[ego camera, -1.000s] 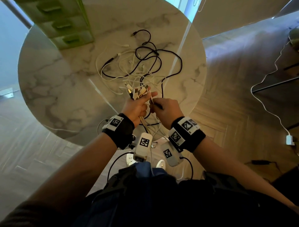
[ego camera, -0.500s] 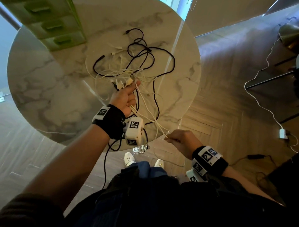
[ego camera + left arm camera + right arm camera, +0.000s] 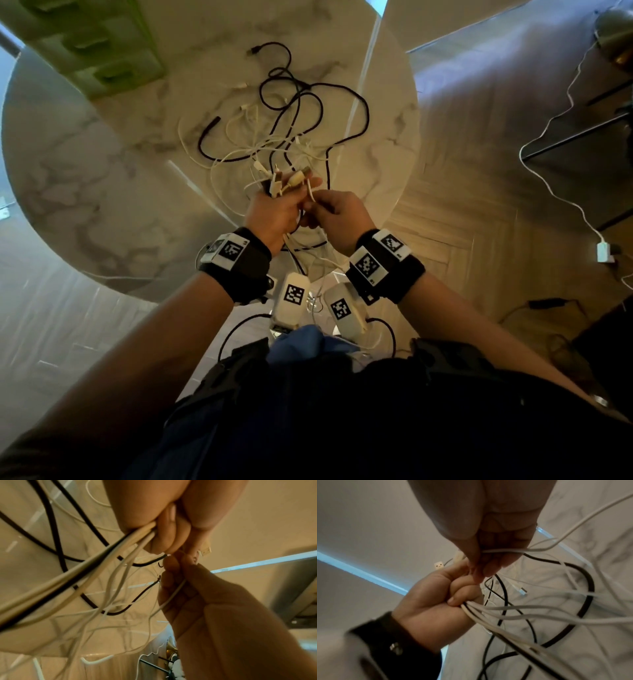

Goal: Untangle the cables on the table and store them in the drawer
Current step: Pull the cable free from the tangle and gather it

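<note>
Head view shows the left hand [image 3: 274, 210] clamped on a bundle of cable ends [image 3: 284, 181] above the bench [image 3: 102, 178], while the right hand [image 3: 337, 216] pinches one white cable [image 3: 505, 550], which should probably be drawn out slowly so the loops do not tighten.

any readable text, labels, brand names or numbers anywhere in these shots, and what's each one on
No word, brand or number can be read in any view.
Left wristband: black-and-white square code tag, no letters legible.
Right wristband: two such tags; small print at their edges too blurred to read.
Two white camera units below the wrists: one code tag each, pattern only.
Cables, green drawer unit, white charger on the floor: no markings visible.
</note>
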Motion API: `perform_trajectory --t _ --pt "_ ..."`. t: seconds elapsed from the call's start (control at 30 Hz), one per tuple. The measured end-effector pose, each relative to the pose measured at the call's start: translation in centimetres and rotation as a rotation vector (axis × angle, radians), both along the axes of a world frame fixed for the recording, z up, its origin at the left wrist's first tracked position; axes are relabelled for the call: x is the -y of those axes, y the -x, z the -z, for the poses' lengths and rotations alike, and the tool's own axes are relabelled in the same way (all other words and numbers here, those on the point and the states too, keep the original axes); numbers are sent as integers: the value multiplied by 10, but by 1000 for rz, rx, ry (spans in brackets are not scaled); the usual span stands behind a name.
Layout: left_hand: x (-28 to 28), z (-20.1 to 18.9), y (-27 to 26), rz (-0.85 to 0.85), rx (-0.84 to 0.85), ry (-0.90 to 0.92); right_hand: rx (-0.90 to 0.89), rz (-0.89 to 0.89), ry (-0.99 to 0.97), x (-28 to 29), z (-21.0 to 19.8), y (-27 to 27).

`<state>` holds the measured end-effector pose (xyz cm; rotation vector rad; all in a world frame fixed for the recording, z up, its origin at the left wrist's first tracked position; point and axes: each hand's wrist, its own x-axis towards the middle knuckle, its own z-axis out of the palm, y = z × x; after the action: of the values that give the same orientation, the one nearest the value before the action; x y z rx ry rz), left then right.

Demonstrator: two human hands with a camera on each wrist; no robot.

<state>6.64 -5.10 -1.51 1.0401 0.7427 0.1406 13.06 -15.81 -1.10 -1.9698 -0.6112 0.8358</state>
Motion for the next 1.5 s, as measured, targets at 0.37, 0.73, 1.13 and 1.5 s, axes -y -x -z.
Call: perform_trajectory --t 0.37,0.73,1.13,1.5 --pt "-39 6 -16 -113 7 240 136 -287 172 103 47 24" --pt "-4 15 12 -42 -257 -332 3 20 -145 131 0 -6" --pt "28 -5 40 154 -42 358 -28 -86 -408 132 -31 20" --pt "30 -4 53 528 -156 124 -313 195 -395 95 -20 9"
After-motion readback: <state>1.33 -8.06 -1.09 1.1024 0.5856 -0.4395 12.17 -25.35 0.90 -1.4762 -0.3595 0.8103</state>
